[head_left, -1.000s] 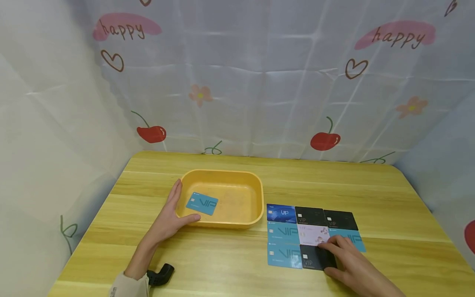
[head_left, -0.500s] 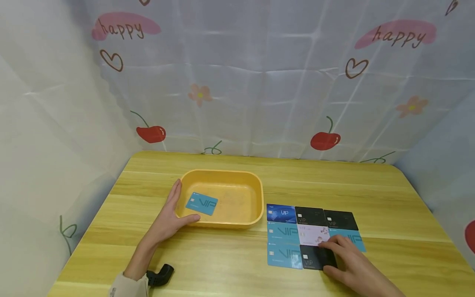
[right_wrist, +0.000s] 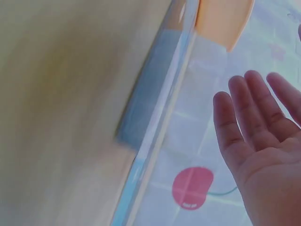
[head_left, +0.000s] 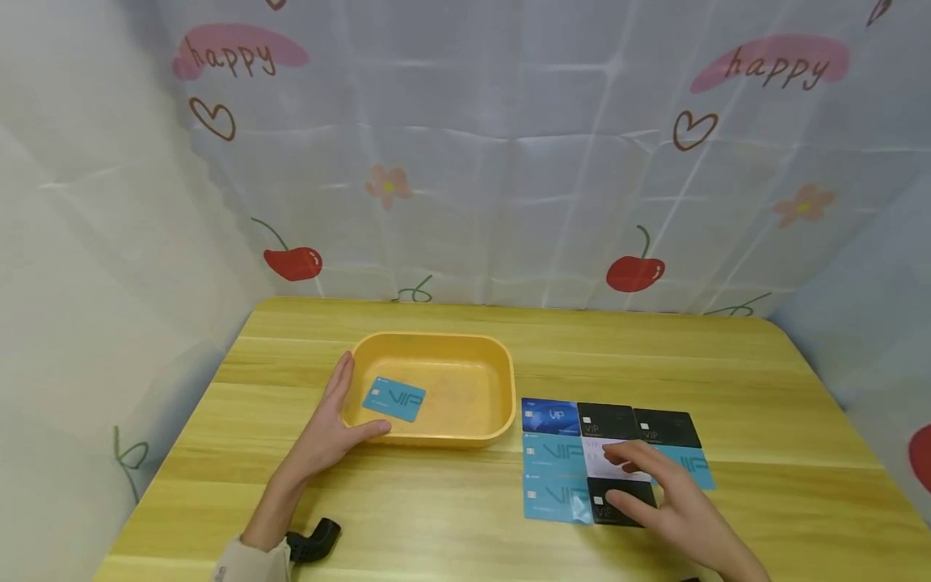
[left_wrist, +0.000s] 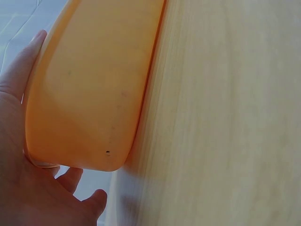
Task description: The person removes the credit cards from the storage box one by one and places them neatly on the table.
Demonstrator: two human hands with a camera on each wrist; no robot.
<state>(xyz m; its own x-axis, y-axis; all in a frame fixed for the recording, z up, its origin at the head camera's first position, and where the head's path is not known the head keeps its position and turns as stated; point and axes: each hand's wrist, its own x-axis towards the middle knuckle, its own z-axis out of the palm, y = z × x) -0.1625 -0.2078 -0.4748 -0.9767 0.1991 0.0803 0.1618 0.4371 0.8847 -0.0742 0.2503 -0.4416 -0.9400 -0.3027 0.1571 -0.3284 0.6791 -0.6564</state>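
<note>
My left hand (head_left: 329, 422) rests against the left end of a yellow plastic tub (head_left: 465, 394); its fingers lie straight along the side and the thumb on the front rim. In the left wrist view, the tub's outer wall (left_wrist: 89, 89) sits between thumb and fingers. A teal VIP card (head_left: 395, 399) lies inside. Over the cards on the right, my right hand (head_left: 680, 501) hovers with thumb and fingers apart, holding nothing. Beneath it are a black card (head_left: 618, 519) and a pale floral card (head_left: 596, 462), partly covered. The right wrist view shows relaxed fingers (right_wrist: 256, 113).
Edge to edge with those two lie several more VIP cards: a dark blue one (head_left: 550, 416), black ones (head_left: 667, 428) and teal ones (head_left: 553, 497). A black curved piece (head_left: 316, 540) is beside my left wrist. A patterned curtain (head_left: 465, 162) hangs behind the wooden table (head_left: 436, 517).
My right hand has lifted off the bottom black card and shifted slightly left, its thumb and fingers spreading. The left hand, tub and cards stay in place; the view has tilted slightly.
</note>
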